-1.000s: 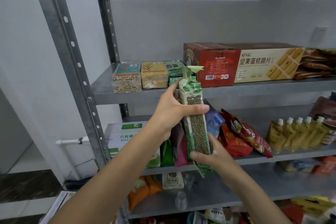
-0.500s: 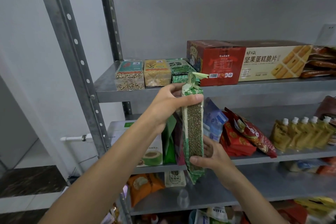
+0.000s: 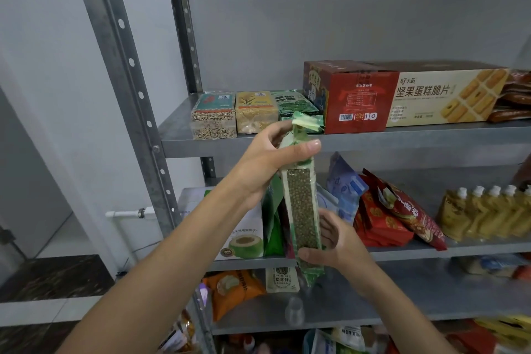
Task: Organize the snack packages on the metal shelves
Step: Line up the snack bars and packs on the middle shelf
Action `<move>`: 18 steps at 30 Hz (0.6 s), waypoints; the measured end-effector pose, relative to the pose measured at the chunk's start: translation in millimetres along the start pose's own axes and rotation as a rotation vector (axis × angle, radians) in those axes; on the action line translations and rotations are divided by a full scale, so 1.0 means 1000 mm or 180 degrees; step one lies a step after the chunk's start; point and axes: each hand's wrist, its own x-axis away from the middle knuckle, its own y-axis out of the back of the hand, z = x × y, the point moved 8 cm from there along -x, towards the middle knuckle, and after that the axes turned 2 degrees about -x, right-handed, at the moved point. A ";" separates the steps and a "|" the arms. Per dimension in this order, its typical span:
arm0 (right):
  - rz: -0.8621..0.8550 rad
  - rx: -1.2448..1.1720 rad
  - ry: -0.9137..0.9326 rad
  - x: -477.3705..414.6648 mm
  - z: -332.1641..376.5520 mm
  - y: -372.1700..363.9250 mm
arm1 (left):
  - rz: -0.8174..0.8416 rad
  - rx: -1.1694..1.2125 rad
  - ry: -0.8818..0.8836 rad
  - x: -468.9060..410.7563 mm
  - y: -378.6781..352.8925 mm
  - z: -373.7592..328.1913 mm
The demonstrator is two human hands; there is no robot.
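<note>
I hold a tall green pack of mung beans point(image 3: 302, 210) upright in front of the metal shelves point(image 3: 402, 139). My left hand point(image 3: 267, 161) grips its top, thumb across the front just under the folded flap. My right hand point(image 3: 336, 241) grips the lower part from the right side. Behind the pack's top, on the upper shelf, three grain bricks lie side by side: a mixed-grain one point(image 3: 213, 115), a yellow one point(image 3: 255, 110) and a green one point(image 3: 296, 103).
A red box point(image 3: 353, 98) and a long beige biscuit box point(image 3: 445, 95) fill the upper shelf's right. The middle shelf holds a coconut-water carton point(image 3: 244, 236), blue and red bags point(image 3: 382, 218) and yellow spout pouches point(image 3: 485, 213). More packs lie on the lower shelves. The shelf post point(image 3: 129, 89) stands at left.
The bean pack has stayed upright between both hands and shifted slightly right and up in view; my left hand slid toward its top. The camera moved a little closer.
</note>
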 end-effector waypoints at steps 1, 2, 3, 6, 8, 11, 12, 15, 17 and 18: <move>0.0017 -0.0017 0.0012 0.000 0.000 -0.002 | -0.0014 0.0076 -0.0050 0.001 0.000 -0.001; 0.0030 -0.0001 0.0034 0.000 -0.001 -0.004 | 0.0017 0.0170 -0.0089 0.001 -0.001 -0.002; 0.0033 0.0026 0.0060 0.000 -0.002 -0.006 | 0.0061 0.0239 -0.0127 0.002 -0.002 -0.004; 0.0135 -0.0081 0.0067 0.000 0.002 -0.009 | 0.0140 0.0335 -0.0262 0.004 -0.003 -0.015; 0.0334 -0.0146 -0.0090 -0.001 0.004 -0.007 | 0.0228 0.0403 -0.0338 0.004 -0.003 -0.021; 0.0677 -0.0184 -0.0399 0.001 0.001 -0.006 | 0.0590 0.0701 -0.0327 -0.001 -0.007 -0.022; 0.0734 -0.0203 -0.0510 0.003 0.000 -0.008 | 0.0655 0.0854 -0.0318 -0.001 -0.009 -0.023; 0.0511 -0.0723 -0.0373 0.005 0.005 -0.013 | 0.0642 0.1283 -0.0167 -0.001 -0.014 -0.023; 0.0244 -0.0850 -0.0138 0.007 0.016 -0.016 | 0.0310 0.1251 0.0027 0.002 -0.013 -0.020; 0.0054 -0.0852 -0.0042 0.008 0.020 -0.013 | 0.0104 0.1043 0.0114 0.004 -0.010 -0.016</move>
